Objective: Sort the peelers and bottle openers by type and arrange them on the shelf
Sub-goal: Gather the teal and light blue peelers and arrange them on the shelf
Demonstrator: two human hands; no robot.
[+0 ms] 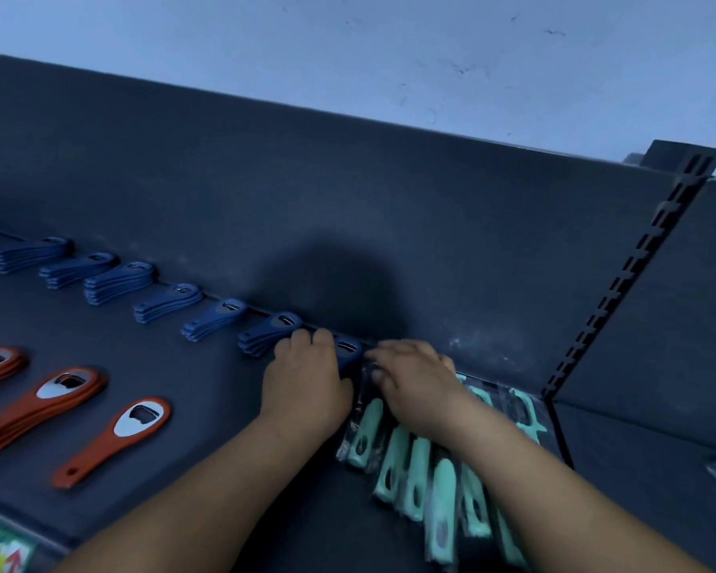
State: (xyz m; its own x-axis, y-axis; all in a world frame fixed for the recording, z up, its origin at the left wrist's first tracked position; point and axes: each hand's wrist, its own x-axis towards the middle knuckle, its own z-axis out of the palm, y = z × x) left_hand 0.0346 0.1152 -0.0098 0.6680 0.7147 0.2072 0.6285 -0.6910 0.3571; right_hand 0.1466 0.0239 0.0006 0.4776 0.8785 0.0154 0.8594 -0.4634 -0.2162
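left hand [306, 378] grips blue opener stack [348, 352] at back wall [348, 221], right hand [414, 378] beside.

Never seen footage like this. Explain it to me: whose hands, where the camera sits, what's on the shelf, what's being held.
No machine here: a person works bare-handed, and the single camera is worn on their head, looking down at a dark shelf. Along its back wall runs a row of stacked blue bottle openers; nearer, at the left, lie orange bottle openers. At the right are mint-green peelers in clear wrappers. The left hand grips the last blue stack. The right hand rests on the peelers; it is blurred, so I cannot tell whether its fingers pinch one.
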